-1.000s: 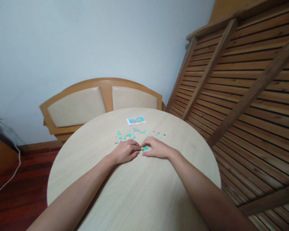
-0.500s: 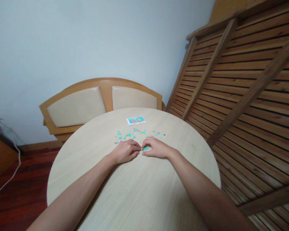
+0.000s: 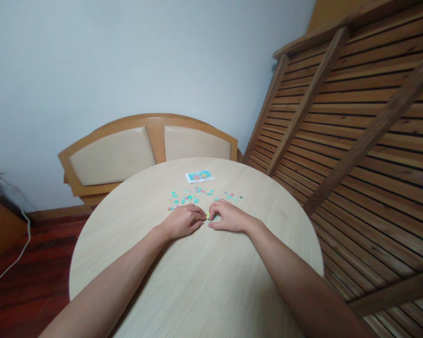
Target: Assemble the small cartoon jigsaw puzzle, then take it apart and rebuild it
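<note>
Small puzzle pieces lie loose on a round pale wooden table (image 3: 197, 281). At its middle, my left hand (image 3: 185, 220) is closed, palm down, its fingertips at a yellow puzzle piece (image 3: 207, 215). On the other side, my right hand (image 3: 229, 216) curves its thumb and forefinger in a C shape, with the fingertips at the same small piece. A bit of teal shows inside that curve, partly hidden by the fingers. Just beyond both hands is a scatter of teal, pink and yellow puzzle pieces (image 3: 189, 199).
A printed picture card (image 3: 199, 176) lies flat beyond the pieces. More pieces (image 3: 231, 195) sit to the right of the main scatter. Behind the table stands a padded headboard (image 3: 113, 157) against the wall. A slatted wooden frame (image 3: 338, 141) leans at the right, and a white cable (image 3: 28, 234) hangs at left.
A yellow puzzle piece now shows between my fingertips, where teal showed inside my right hand's curve before. Both hands have stayed almost in place.
</note>
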A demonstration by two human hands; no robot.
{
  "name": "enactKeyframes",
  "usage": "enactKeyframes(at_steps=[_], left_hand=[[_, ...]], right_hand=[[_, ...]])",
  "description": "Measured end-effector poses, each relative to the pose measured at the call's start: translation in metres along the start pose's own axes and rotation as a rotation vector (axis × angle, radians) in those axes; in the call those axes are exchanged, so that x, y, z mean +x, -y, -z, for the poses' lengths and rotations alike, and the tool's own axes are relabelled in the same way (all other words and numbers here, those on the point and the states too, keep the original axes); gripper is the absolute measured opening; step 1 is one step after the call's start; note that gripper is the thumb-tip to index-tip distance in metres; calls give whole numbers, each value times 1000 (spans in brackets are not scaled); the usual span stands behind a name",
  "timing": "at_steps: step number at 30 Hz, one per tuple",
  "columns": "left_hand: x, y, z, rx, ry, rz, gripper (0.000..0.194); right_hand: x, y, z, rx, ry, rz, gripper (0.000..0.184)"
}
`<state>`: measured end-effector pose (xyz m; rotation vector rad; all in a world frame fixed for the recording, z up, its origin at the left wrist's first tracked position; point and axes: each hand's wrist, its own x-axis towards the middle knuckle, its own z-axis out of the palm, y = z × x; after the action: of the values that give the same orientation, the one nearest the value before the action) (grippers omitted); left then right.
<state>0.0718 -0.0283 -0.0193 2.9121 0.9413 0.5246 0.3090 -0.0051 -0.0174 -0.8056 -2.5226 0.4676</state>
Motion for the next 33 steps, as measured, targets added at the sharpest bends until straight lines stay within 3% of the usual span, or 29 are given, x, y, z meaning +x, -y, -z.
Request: enactKeyframes(at_steps=[33], left_hand=[[1, -9, 6, -11, 17, -5, 25]], right_hand=[[0, 3, 3, 60, 61, -22, 14]])
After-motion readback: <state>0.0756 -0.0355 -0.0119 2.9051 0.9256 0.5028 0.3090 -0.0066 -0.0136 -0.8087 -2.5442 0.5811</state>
